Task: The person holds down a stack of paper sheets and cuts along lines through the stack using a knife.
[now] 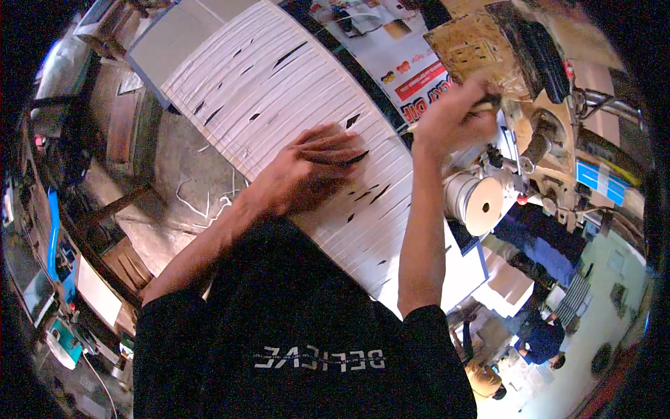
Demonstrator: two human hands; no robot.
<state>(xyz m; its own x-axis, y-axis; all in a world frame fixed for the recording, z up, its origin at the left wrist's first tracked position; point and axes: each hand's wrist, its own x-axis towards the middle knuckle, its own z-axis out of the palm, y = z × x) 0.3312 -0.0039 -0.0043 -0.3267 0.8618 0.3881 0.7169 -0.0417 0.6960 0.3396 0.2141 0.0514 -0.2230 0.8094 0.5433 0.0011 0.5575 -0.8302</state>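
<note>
A long pale panel [237,77] with ribbed strips and scattered dark slits or marks runs diagonally in front of my body. My left hand [317,164] lies on its middle, fingers extended and close together, with a dark mark beside the fingertips. Raised past the panel's right edge is my right hand [460,115], smeared by motion; its fingers look bent, and whether they hold anything is unclear. A spool of white cord or tape [481,202] stands just right of my right forearm.
A printed sheet with red lettering [419,80] lies beyond the panel, near a worn brown board [474,52]. Machine parts [520,164] are at the right. White strands [202,209] lie at the left. Two people, one in dark blue [541,342], one in yellow [483,379], are at the lower right.
</note>
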